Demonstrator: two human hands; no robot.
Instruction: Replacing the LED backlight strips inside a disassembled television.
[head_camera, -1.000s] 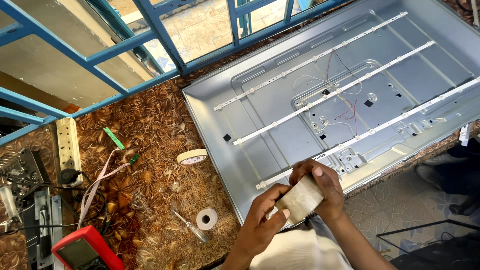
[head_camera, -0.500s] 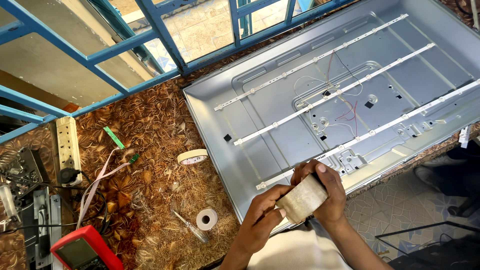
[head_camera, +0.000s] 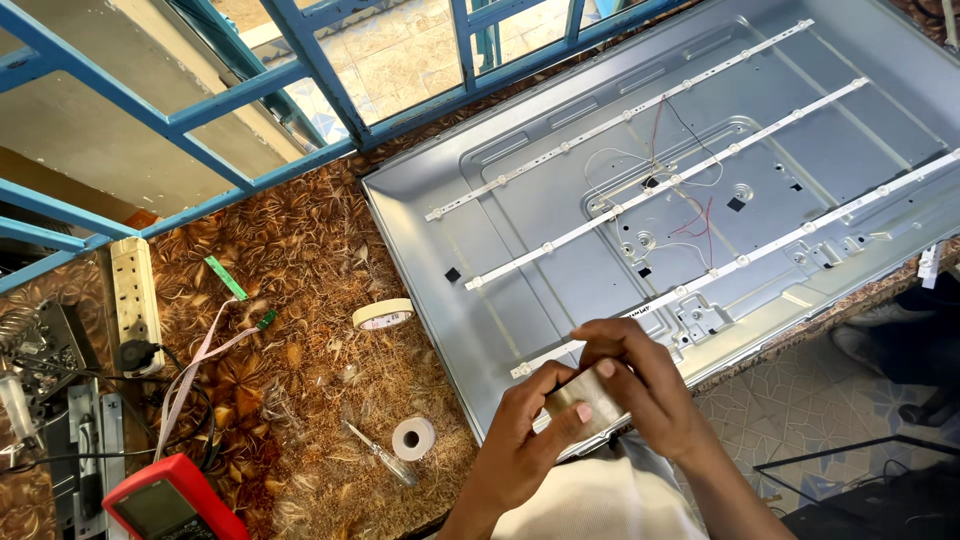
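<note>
Roll of tape (head_camera: 585, 400), pale and semi-clear, is held between both my hands over the near edge of the metal back panel (head_camera: 520, 210), just in front of my chest. Left hand (head_camera: 520, 445) is closed around the roll from below, thumb up against its side. Right hand (head_camera: 640, 385) grips it from above, fingertips pinched at the top rim, apparently picking at the tape's free end; I cannot see the end itself.

Judged step: getting a length of tape started off the roll. The next move calls for a firm hold with the left hand and a clean pull with the right.

The panel lies flat on the patterned brown table (head_camera: 300, 260). Three white light strips (head_camera: 620, 118) run along it; the nearest one ends just beside my fingers. Thin red and white wires (head_camera: 690, 215) loop at the panel's middle.

On the table left of the panel: a cream tape roll (head_camera: 383, 314), a small white roll (head_camera: 413, 438), a screwdriver (head_camera: 380, 452), a red multimeter (head_camera: 175, 500) and a white power strip (head_camera: 132, 292).
</note>
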